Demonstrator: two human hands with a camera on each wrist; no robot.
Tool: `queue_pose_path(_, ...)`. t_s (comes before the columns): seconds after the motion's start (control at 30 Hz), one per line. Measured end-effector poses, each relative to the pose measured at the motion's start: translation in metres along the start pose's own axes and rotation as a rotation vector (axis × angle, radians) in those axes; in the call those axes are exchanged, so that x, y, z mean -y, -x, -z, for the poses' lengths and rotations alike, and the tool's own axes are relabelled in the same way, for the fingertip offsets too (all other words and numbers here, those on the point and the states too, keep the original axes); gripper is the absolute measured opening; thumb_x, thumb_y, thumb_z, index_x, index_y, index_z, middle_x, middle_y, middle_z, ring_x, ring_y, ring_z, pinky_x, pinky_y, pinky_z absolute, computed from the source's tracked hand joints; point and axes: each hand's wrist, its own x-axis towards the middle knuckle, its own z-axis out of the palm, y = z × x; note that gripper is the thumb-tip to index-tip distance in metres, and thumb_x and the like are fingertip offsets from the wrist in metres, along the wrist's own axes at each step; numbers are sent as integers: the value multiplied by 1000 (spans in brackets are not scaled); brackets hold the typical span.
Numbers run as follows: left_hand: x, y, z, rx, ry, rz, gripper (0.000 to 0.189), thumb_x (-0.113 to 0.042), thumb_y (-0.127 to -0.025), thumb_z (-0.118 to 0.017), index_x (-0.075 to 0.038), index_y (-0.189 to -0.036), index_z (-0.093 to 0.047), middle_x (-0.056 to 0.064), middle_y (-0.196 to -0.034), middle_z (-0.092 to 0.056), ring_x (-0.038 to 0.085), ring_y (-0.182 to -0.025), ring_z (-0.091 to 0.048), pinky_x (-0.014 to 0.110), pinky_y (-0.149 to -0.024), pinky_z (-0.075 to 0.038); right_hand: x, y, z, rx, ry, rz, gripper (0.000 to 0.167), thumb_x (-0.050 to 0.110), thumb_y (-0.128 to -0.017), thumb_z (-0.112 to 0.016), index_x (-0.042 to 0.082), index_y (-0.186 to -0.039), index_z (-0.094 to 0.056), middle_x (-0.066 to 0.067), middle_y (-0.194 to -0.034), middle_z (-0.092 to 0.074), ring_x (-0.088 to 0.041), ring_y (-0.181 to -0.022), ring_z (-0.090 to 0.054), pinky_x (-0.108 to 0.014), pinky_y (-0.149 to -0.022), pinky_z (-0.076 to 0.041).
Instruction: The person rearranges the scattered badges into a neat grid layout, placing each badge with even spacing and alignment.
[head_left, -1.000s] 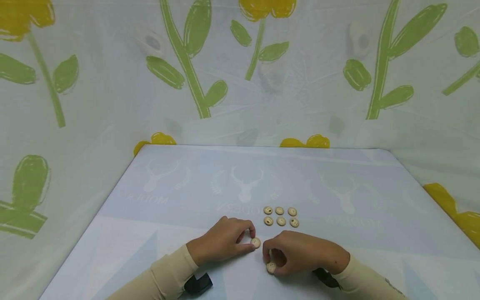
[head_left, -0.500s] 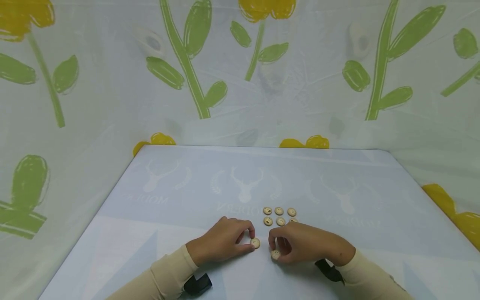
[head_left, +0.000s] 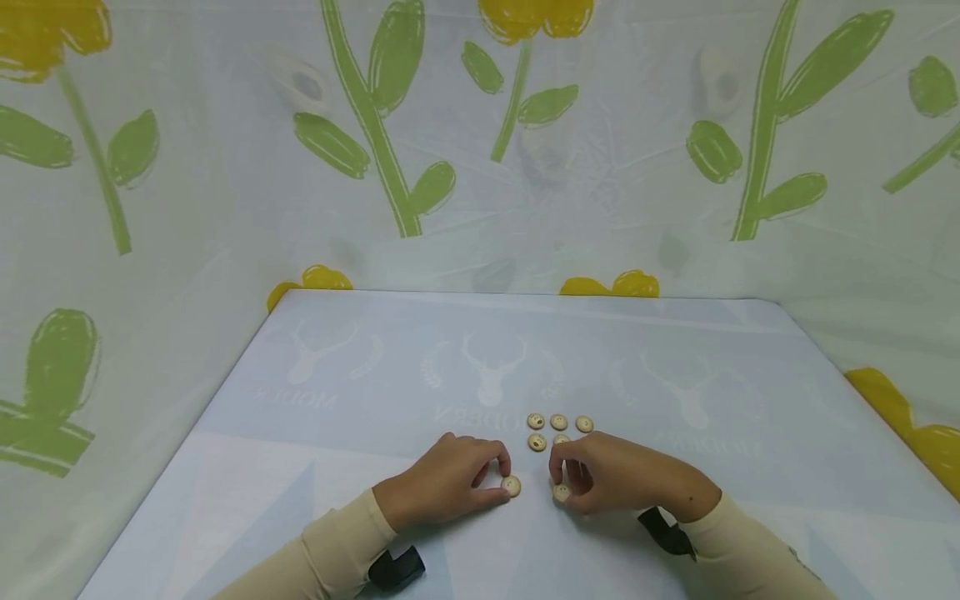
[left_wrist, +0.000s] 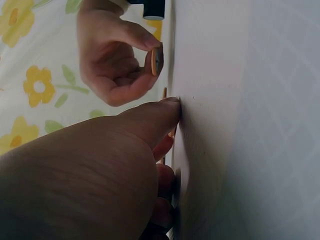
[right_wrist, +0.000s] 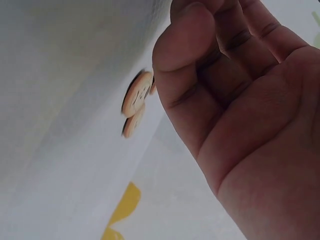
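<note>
My left hand [head_left: 450, 482] rests low at the table and holds a round wooden button [head_left: 512, 486] between thumb and index finger. To its right, my right hand [head_left: 618, 473] pinches another wooden button [head_left: 562, 492] at the fingertips. In the left wrist view this second button [left_wrist: 155, 61] shows edge-on, raised off the tabletop. Just beyond the right hand lie more wooden buttons in two rows, including one at the far left [head_left: 536, 422] and one below it [head_left: 537, 442]. The right hand covers part of the nearer row. Two lying buttons [right_wrist: 137, 94] appear in the right wrist view.
The table [head_left: 390, 358] wears a pale cover with faint deer prints. Behind and beside it hangs a curtain [head_left: 637, 192] with green leaves and yellow flowers. A black wrist strap [head_left: 396, 569] sits on the left sleeve, another [head_left: 666, 533] on the right.
My right hand has moved forward and slightly right with its button, coming nearer the rows and covering part of them. The left hand and its button have stayed in place.
</note>
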Motion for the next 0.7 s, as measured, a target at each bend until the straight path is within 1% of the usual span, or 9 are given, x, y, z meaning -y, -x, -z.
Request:
queue_pose_path(0.27,0,0,-1,-5,0,-1,19,-42,-89,-74,-29,-99,-65,-15,-62,-46,-1,-57,-41,24,-65,-33,-5,2,4,-22,7,-26,15,20,-88,-75,28,-90,-62,13,-70,-57,1,-63,-50,-21,-59,-46)
queue_pose_path(0.7,1,-1,-1,0,-4,2,20,-43,-89,-74,-29,-100,-65,-16,-62,-45,-1,-57,-41,24,-65,-32,-14,6,11,-65,12,-51,16,19,-87,-76,24,-93,-62,12,-70,-57,-1,-63,-51,-22,-59,-46)
